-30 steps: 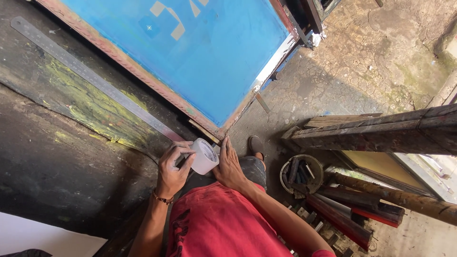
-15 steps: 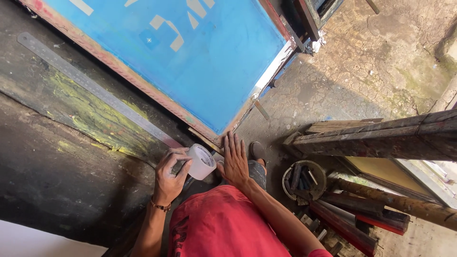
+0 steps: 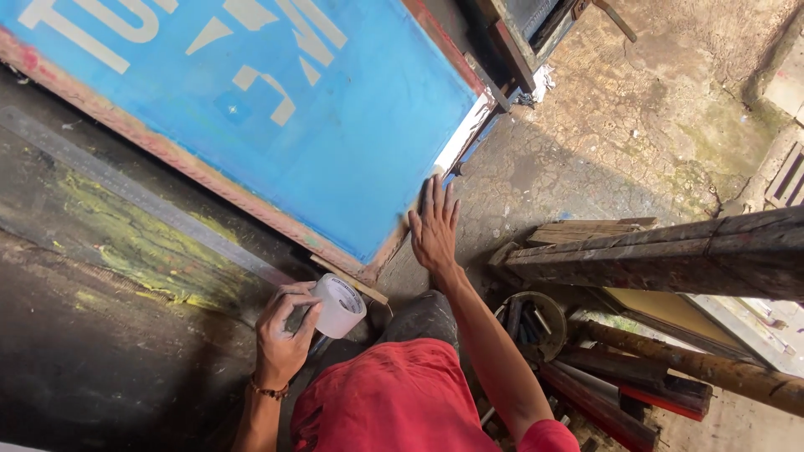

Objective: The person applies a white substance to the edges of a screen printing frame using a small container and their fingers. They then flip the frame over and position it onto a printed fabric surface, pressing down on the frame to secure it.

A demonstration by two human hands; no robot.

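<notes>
Taping step: left hand (image 3: 280, 343) clenched on white tape roll (image 3: 338, 305); right hand (image 3: 434, 228) released, flat on blue wood-framed screen (image 3: 276, 109) edge. Next move likely needs tape end freed.

A long grey metal strip (image 3: 142, 205) lies slantwise across the dark, yellow-stained bench (image 3: 92, 335), while weathered wooden beams (image 3: 653, 251), a round container of tools (image 3: 532, 322) and red-tipped poles (image 3: 620, 402) crowd the cracked concrete floor (image 3: 636, 125).
</notes>
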